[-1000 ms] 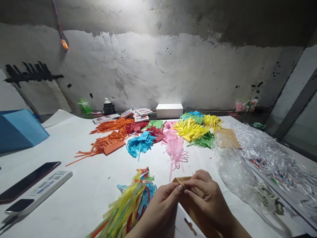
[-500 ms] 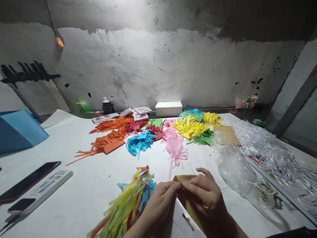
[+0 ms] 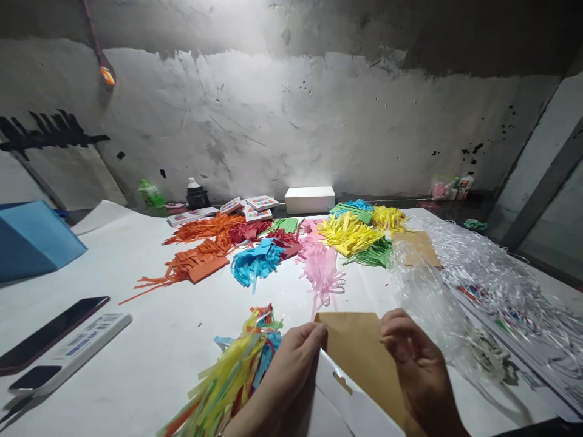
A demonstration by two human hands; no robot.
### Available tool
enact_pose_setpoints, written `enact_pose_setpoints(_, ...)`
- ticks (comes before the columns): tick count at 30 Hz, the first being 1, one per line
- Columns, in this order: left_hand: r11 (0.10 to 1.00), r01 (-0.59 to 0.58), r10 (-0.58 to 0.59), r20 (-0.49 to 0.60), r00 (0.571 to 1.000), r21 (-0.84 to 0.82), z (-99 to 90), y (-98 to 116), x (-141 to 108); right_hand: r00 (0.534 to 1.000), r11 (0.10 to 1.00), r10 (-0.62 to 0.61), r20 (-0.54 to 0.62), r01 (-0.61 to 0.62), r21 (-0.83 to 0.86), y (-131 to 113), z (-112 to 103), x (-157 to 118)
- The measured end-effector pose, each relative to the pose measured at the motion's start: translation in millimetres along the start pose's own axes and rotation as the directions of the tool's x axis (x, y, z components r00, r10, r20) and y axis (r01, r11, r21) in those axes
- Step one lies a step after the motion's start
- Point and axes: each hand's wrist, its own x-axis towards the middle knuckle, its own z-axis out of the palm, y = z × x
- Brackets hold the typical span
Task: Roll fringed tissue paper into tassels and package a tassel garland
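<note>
My left hand is closed, thumb and finger pinching the upper left corner of a sheet of brown kraft paper. A white cardboard piece with a hanger slot lies against the paper, below that hand. At the paper's upper right edge, my right hand has its fingers curled, with the fingertips on the edge. Left of my left wrist lies a bundle of multicoloured paper strips, partly covered by the forearm.
Fringed paper bunches lie across the table: orange, blue, pink and yellow. Clear plastic and white shredded strips cover the right. A phone and power bank lie left; a white box stands behind.
My right hand has moved right, away from my left hand. The brown paper, bunched between the hands before, now lies spread wide and flat. The left hand stays at its corner.
</note>
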Motion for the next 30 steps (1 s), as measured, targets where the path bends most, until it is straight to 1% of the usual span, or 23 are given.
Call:
enact_pose_setpoints(2, 0.997, -0.073, 0.075, -0.056, 0.996, 0.033, -3.4, -0.2, 5.4, 0.996, 0.996, 0.074, -0.051, -0.072, 0.05, -0.5, -2.5, -16.1)
enact_pose_setpoints(3, 0.993, -0.115, 0.118, -0.086, 0.989, 0.04, -4.6, -0.1, 6.5, 0.992, 0.993, 0.118, -0.049, -0.116, 0.038, -0.7, -0.6, -25.8)
enact_pose_setpoints(5, 0.986, -0.169, 0.169, -0.123, 0.978, 0.013, -6.1, -0.3, 4.5, 0.973, 0.973, 0.224, -0.062, -0.227, -0.046, -0.6, 7.3, -44.1)
enact_pose_setpoints(7, 0.986, -0.166, 0.164, -0.134, 0.977, -0.005, -6.9, -1.5, -3.8, 0.946, 0.94, 0.299, -0.123, -0.314, -0.134, 0.6, 15.2, -55.2)
enact_pose_setpoints(8, 0.99, -0.139, 0.138, -0.108, 0.985, -0.009, -7.3, -2.4, -9.8, 0.935, 0.927, 0.321, -0.151, -0.343, -0.152, 1.6, 17.2, -56.8)
enact_pose_setpoints(9, 0.995, -0.099, 0.098, -0.055, 0.994, -0.012, -7.7, -3.4, -16.5, 0.93, 0.923, 0.327, -0.168, -0.352, -0.153, 2.7, 17.4, -55.8)
enact_pose_setpoints(10, 0.998, -0.053, 0.053, 0.011, 0.999, -0.016, -8.1, -4.3, -23.4, 0.936, 0.93, 0.305, -0.178, -0.333, -0.154, 3.6, 15.7, -52.9)
enact_pose_setpoints(11, 1.0, -0.009, 0.011, 0.074, 0.997, -0.024, -8.4, -5.1, -30.2, 0.949, 0.942, 0.251, -0.193, -0.285, -0.179, 3.7, 12.5, -48.7)
enact_pose_setpoints(12, 0.999, 0.025, -0.02, 0.119, 0.993, -0.04, -8.7, -5.7, -36.4, 0.962, 0.946, 0.164, -0.22, -0.216, -0.24, 2.6, 8.3, -44.3)
enact_pose_setpoints(13, 0.997, 0.042, -0.034, 0.137, 0.99, -0.061, -8.9, -6.1, -42.0, 0.966, 0.934, 0.055, -0.254, -0.139, -0.329, -0.1, 3.8, -40.4)
enact_pose_setpoints(14, 0.995, 0.046, -0.034, 0.128, 0.991, -0.088, -9.0, -6.3, -46.9, 0.96, 0.907, -0.054, -0.276, -0.068, -0.415, -4.6, -0.4, -37.5)
enact_pose_setpoints(15, 0.992, 0.042, -0.03, 0.099, 0.995, -0.121, -9.0, -6.4, -51.2, 0.953, 0.887, -0.123, -0.275, -0.018, -0.46, -10.8, -3.6, -36.1)
enact_pose_setpoints(16, 0.987, 0.041, -0.031, 0.068, 0.997, -0.153, -9.0, -6.5, -55.0, 0.965, 0.894, -0.119, -0.236, 0.001, -0.448, -18.6, -5.4, -36.0)
enact_pose_setpoints(17, 0.983, 0.043, -0.036, 0.045, 0.998, -0.181, -8.9, -6.6, -58.7, 0.987, 0.925, -0.041, -0.154, -0.021, -0.381, -27.1, -5.4, -37.0)
enact_pose_setpoints(18, 0.979, 0.046, -0.041, 0.026, 0.999, -0.201, -8.7, -6.8, -62.1, 0.996, 0.954, 0.08, -0.032, -0.086, -0.287, -35.7, -3.6, -38.7)
enact_pose_setpoints(19, 0.976, 0.046, -0.045, 0.006, 0.999, -0.212, -8.4, -7.2, -65.5, 0.972, 0.961, 0.21, 0.103, -0.185, -0.207, -43.6, -0.3, -40.7)
enact_pose_setpoints(20, 0.975, 0.045, -0.047, -0.006, 0.999, -0.216, -8.0, -7.9, -68.9, 0.922, 0.942, 0.323, 0.215, -0.292, -0.164, -50.2, 4.0, -42.6)
enact_pose_setpoints(21, 0.975, 0.043, -0.046, -0.008, 0.999, -0.216, -7.6, -8.8, -72.1, 0.869, 0.913, 0.407, 0.28, -0.377, -0.156, -54.9, 9.0, -44.4)
enact_pose_setpoints(22, 0.976, 0.04, -0.042, -0.005, 0.999, -0.216, -7.1, -9.9, -75.0, 0.836, 0.887, 0.461, 0.299, -0.431, -0.163, -57.9, 13.8, -45.7)
enact_pose_setpoints(23, 0.976, 0.037, -0.038, 0.0, 0.999, -0.217, -6.6, -11.2, -77.7, 0.821, 0.872, 0.49, 0.294, -0.46, -0.169, -59.1, 18.1, -46.8)
enact_pose_setpoints(24, 0.976, 0.038, -0.038, 0.003, 0.999, -0.214, -6.1, -12.5, -80.1, 0.818, 0.866, 0.501, 0.284, -0.47, -0.172, -58.9, 21.5, -47.6)
enact_pose_setpoints(26, 0.978, 0.038, -0.039, 0.001, 0.999, -0.203, -5.3, -15.0, -83.7, 0.839, 0.876, 0.479, 0.258, -0.442, -0.192, -56.4, 25.2, -49.1)
enact_pose_setpoints(30, 0.979, 0.04, -0.039, 0.007, 0.999, -0.198, -4.7, -18.2, -87.0, 0.897, 0.901, 0.39, 0.209, -0.324, -0.289, -51.2, 25.0, -53.1)
